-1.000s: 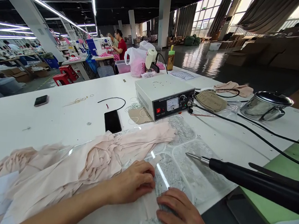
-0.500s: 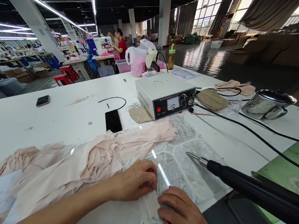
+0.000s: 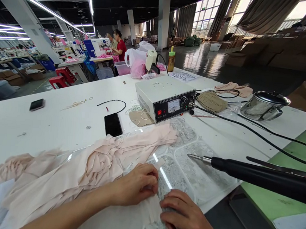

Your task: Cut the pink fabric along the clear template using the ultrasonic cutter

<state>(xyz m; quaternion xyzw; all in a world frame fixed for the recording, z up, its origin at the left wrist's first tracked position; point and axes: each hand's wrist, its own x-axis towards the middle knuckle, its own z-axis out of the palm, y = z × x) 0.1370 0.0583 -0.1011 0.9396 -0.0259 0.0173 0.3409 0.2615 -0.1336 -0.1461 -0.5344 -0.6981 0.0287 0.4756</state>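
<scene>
My left hand [image 3: 136,185] rests with curled fingers on a pale strip of fabric [image 3: 153,213] at the table's near edge. My right hand [image 3: 184,217] lies just to its right, fingertips pressing the same strip. A heap of pink fabric pieces [image 3: 104,160] spreads to the left of both hands, partly over a glass plate [image 3: 191,170]. A black hand tool with a metal tip [image 3: 249,174] lies to the right, its tip pointing left toward the plate.
A white control box with a dial [image 3: 165,97] stands mid-table, black cables [image 3: 247,130] running from it to the right. A black phone [image 3: 112,124] lies beside the fabric, another phone [image 3: 37,104] far left. A steel pot [image 3: 265,105] sits at the right. A person in red [image 3: 120,47] works far behind.
The view has shifted slightly to the right, so everything sits a little further left. Both hands stay on the strip, with only small finger movement.
</scene>
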